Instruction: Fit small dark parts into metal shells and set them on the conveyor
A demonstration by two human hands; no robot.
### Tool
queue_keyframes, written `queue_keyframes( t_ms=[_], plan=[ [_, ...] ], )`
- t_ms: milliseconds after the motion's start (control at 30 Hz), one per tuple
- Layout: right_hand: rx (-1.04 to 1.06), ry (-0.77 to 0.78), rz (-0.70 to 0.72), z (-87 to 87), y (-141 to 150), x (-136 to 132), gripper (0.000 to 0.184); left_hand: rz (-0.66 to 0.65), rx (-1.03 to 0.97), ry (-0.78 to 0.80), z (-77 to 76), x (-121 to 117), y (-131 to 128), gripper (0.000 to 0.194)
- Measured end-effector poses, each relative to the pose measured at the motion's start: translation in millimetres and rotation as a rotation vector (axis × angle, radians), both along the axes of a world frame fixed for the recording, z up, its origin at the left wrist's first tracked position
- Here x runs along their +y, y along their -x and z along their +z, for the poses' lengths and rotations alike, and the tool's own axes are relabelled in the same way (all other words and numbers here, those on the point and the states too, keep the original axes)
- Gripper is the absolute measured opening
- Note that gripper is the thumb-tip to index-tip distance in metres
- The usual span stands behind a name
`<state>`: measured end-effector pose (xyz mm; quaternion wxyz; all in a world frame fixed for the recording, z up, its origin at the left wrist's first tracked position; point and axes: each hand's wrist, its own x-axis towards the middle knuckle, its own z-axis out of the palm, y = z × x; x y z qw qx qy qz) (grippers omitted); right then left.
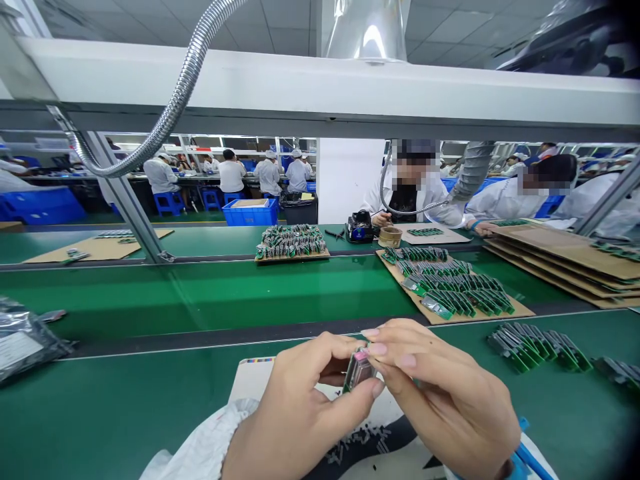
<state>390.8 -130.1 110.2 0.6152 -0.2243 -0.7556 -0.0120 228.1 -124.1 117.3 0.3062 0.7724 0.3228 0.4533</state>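
My left hand (305, 393) is closed on a small green circuit board (359, 371) with a metal-cased part and a pink patch at its top end. Its thumb and fingers pinch the board from the sides. The fingertips of my right hand (440, 387) meet at the board's upper end, pressed together near the pink patch. Whether they grip a separate small piece is hidden. Below both hands lies a white sheet (255, 377) with a dark wavy print and scattered small dark pieces (367, 433).
Circuit boards (455, 283) stand in rows on cardboard across the belt (220, 293); loose boards (537, 347) lie at right. A silvery bag (25, 340) is at left. Cardboard sheets (565, 260) are stacked far right. A co-worker (417, 183) sits opposite. A metal hose (193, 67) hangs overhead.
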Motion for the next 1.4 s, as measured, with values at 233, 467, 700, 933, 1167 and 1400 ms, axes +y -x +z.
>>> queue_keyframes(
  t_ms=[233,467,700,933,1167,1400],
  plan=[
    [0.252,0.15,0.157,-12.8,6.5,4.1,0.043,0.022,0.015,-0.032,1.0,-1.3,-1.5,0.021],
    [0.238,0.151,0.156,-11.6,7.5,3.1,0.049,0.048,0.049,-0.066,2.5,-0.9,-1.1,0.019],
    [0.169,0.076,0.066,-6.4,6.8,0.8,0.051,0.019,0.059,-0.067,1.3,-0.9,0.2,0.022],
    [0.058,0.047,0.01,-2.3,5.3,0.3,0.042,0.025,0.051,-0.094,1.9,-1.0,-0.1,0.021],
    [0.326,0.209,0.147,-10.3,13.4,-0.6,0.03,0.058,0.048,-0.09,1.9,-2.0,-1.2,0.016],
    [0.397,0.277,0.204,-5.6,16.2,-1.9,0.017,0.05,0.046,-0.066,1.7,-2.5,-1.5,0.016]
  ],
)
